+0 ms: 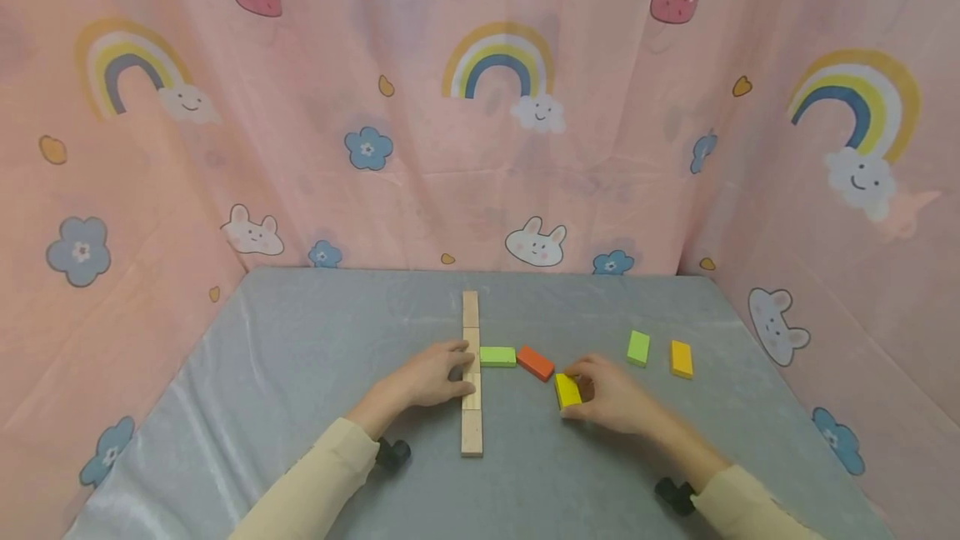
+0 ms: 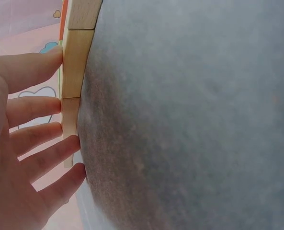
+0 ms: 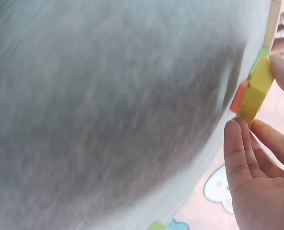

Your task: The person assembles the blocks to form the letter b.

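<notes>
My right hand pinches a yellow block between thumb and fingers; the right wrist view shows the thumb at one end and fingertips at the other. An orange-red block lies at a slant just left of it. Left of that, a light green block meets a straight row of plain wooden blocks, laid end to end away from me. My left hand touches this row with spread fingers, thumb toward the near end. In the left wrist view, the fingertips rest along the blocks' side.
Farther right on the grey cloth-covered table lie another light green block and an orange-yellow block. A pink patterned curtain surrounds the table's back and sides. Dark wrist devices sit near both sleeves.
</notes>
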`<action>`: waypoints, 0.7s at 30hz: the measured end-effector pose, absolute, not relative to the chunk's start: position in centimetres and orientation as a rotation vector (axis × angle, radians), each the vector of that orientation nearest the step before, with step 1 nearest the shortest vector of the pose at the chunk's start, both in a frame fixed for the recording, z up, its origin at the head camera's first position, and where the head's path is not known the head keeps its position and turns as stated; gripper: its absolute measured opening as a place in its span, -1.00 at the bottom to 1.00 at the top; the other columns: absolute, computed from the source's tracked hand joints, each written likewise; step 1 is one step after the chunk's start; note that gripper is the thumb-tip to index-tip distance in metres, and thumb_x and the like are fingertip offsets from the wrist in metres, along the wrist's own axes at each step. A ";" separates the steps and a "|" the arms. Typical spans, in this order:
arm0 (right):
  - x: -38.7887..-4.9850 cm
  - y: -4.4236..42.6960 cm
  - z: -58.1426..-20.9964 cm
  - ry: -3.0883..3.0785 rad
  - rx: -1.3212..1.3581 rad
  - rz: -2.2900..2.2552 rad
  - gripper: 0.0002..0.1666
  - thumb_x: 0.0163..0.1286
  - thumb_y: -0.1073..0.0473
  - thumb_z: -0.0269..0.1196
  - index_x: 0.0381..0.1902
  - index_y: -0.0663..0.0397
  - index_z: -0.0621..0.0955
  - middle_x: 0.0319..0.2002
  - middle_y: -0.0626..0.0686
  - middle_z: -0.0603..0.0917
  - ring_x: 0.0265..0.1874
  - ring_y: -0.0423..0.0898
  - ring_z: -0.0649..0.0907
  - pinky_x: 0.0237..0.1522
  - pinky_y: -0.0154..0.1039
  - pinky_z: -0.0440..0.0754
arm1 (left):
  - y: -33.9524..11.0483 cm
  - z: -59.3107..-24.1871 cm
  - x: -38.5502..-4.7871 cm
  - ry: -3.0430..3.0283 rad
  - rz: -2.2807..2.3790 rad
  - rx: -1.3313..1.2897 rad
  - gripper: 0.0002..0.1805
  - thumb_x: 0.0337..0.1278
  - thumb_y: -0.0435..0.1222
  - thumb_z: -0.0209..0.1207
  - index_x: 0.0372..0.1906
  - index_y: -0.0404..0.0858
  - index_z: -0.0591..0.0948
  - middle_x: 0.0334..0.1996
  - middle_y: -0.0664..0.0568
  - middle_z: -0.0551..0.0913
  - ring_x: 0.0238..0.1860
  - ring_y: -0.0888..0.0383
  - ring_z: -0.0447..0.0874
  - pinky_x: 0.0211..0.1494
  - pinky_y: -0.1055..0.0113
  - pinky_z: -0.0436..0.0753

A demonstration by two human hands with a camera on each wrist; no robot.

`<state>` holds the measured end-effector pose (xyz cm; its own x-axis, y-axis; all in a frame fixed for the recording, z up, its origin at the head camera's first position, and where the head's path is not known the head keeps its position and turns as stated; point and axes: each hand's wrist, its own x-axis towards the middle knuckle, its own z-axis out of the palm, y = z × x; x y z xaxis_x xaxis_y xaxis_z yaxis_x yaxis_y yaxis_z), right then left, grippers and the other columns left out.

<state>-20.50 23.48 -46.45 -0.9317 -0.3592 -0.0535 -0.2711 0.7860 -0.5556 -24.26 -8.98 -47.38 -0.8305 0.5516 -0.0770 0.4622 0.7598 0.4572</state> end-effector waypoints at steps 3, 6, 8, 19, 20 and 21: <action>-20.4 23.0 -46.6 2.813 -0.532 -0.836 -0.33 0.08 -0.06 0.60 0.09 0.14 0.68 -0.07 -0.06 0.59 -0.19 -0.14 0.54 -0.12 -0.16 0.61 | -9.0 -47.4 -24.3 2.747 0.634 0.802 -0.38 0.34 -0.05 0.29 0.38 -0.27 0.53 0.48 -0.14 0.35 0.48 -0.16 0.29 0.46 -0.06 0.36; -20.3 22.6 -46.8 2.818 -0.582 -0.835 -0.33 0.09 -0.04 0.60 0.08 0.19 0.67 -0.12 -0.07 0.57 -0.21 -0.15 0.53 -0.15 -0.20 0.61 | -9.0 -47.3 -24.3 2.748 0.634 0.804 -0.38 0.34 -0.05 0.29 0.38 -0.27 0.53 0.48 -0.14 0.35 0.48 -0.16 0.29 0.46 -0.06 0.36; -20.3 22.5 -46.9 2.818 -0.592 -0.843 -0.32 0.08 -0.03 0.60 0.08 0.22 0.67 -0.15 -0.07 0.56 -0.23 -0.16 0.52 -0.17 -0.22 0.60 | -9.0 -47.3 -24.2 2.750 0.630 0.805 -0.38 0.34 -0.05 0.29 0.38 -0.27 0.53 0.48 -0.13 0.35 0.48 -0.16 0.29 0.46 -0.05 0.36; -20.3 21.5 -47.1 2.829 -0.588 -0.801 -0.32 0.06 -0.04 0.61 0.06 0.20 0.68 -0.18 -0.08 0.55 -0.24 -0.16 0.51 -0.17 -0.21 0.58 | -9.0 -47.3 -24.2 2.751 0.626 0.809 -0.38 0.33 -0.05 0.29 0.38 -0.28 0.53 0.47 -0.15 0.35 0.48 -0.16 0.30 0.46 -0.05 0.36; -20.3 21.4 -47.1 2.833 -0.586 -0.796 -0.32 0.05 -0.04 0.62 0.06 0.20 0.68 -0.20 -0.09 0.55 -0.25 -0.16 0.50 -0.17 -0.21 0.58 | -9.0 -47.3 -24.2 2.751 0.625 0.808 -0.38 0.33 -0.05 0.30 0.38 -0.28 0.53 0.48 -0.15 0.35 0.48 -0.16 0.30 0.46 -0.05 0.36; -20.3 21.3 -47.1 2.838 -0.582 -0.791 -0.32 0.05 -0.04 0.62 0.05 0.20 0.69 -0.21 -0.09 0.54 -0.26 -0.17 0.50 -0.18 -0.21 0.57 | -9.0 -47.2 -24.2 2.752 0.624 0.808 -0.37 0.33 -0.05 0.29 0.38 -0.28 0.53 0.48 -0.15 0.35 0.48 -0.16 0.30 0.46 -0.05 0.36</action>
<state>-20.26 21.30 -47.13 -0.9156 -0.4011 -0.0291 -0.3282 0.7871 -0.5223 -24.22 -8.95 -47.24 -0.8290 0.5541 -0.0762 0.4670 0.7608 0.4507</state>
